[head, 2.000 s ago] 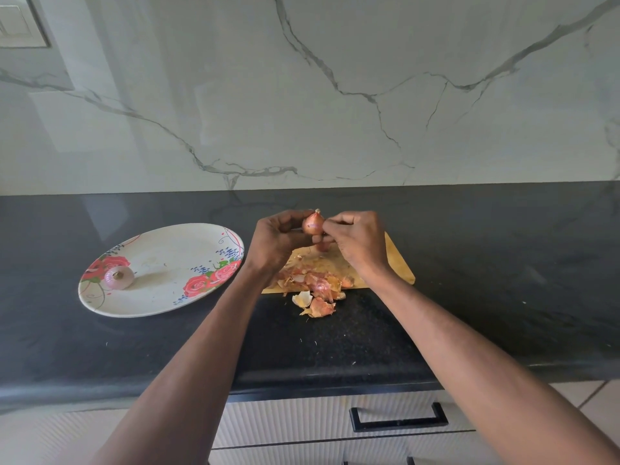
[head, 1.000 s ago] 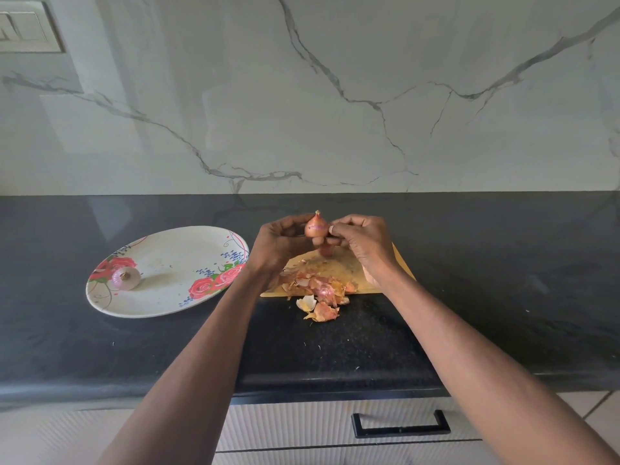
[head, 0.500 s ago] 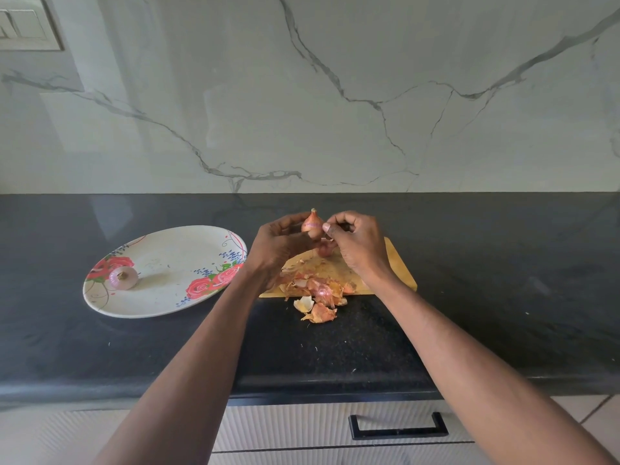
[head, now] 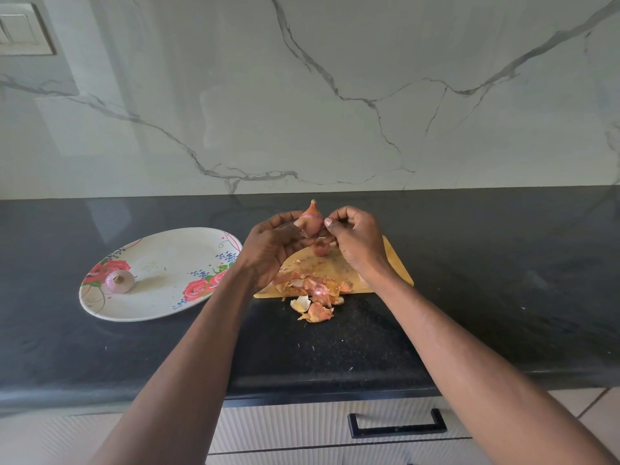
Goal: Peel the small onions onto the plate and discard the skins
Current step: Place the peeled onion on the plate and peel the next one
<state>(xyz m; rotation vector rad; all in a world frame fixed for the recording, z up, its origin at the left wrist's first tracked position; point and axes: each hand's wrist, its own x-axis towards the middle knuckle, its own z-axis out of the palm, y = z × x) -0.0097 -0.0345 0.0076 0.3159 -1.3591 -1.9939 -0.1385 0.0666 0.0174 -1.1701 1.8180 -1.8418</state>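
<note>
My left hand [head: 271,245] holds a small unpeeled onion [head: 312,219] upright between thumb and fingers, above a wooden cutting board [head: 394,263]. My right hand [head: 357,238] is curled beside it, thumb tip against the onion's right side. Another small onion [head: 321,248] lies on the board under my hands. A heap of onion skins [head: 313,290] covers the board's front edge and spills onto the counter. One peeled onion [head: 119,281] sits at the left of the white oval plate [head: 174,256] with red roses.
The black stone counter [head: 503,280] runs the full width, with a marble backsplash behind. A drawer with a black handle [head: 397,426] sits below the counter's front edge. A wall switch [head: 20,30] is at the top left.
The onion stays held above the board while my right fingers shift on its side. The view has drifted slightly; the plate and skins have not moved.
</note>
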